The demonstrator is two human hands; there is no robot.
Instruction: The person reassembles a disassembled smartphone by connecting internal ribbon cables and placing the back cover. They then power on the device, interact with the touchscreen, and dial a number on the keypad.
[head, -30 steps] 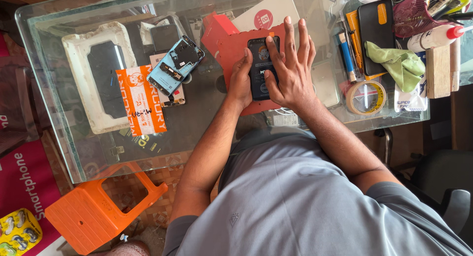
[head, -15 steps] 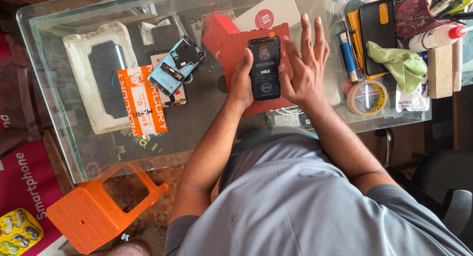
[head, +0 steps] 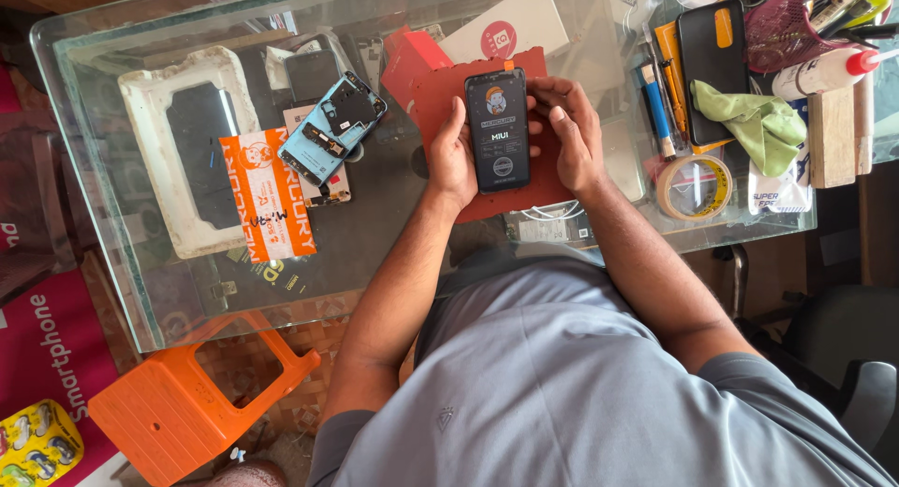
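- Black smartphone [head: 497,129], screen lit and facing up, was found held between both hands over a red mat [head: 440,89] on the glass table [head: 375,253]
- We recorded the left hand [head: 453,159] clasped along the phone's left edge, thumb lying against that side
- We recorded the right hand [head: 573,131] closed on the right edge, fingers curled and pressed to the phone's side; both hands pinched the phone between them
- We noted an opened phone body with a light blue frame [head: 332,126] lying tilted, to the left of the mat and well apart from the hands
- We noted a white tray holding a dark panel [head: 192,159] further left, with an orange-and-white packet [head: 267,199] just beside it
- We noted a roll of tape [head: 695,185] near the right hand, a green cloth [head: 763,122] beyond it and a black phone case [head: 714,66] at the table's far side
- We noted a white box with a red round mark [head: 510,23] touching the mat's far edge
- We noted an orange plastic stool [head: 178,412] on the floor below the table's left part
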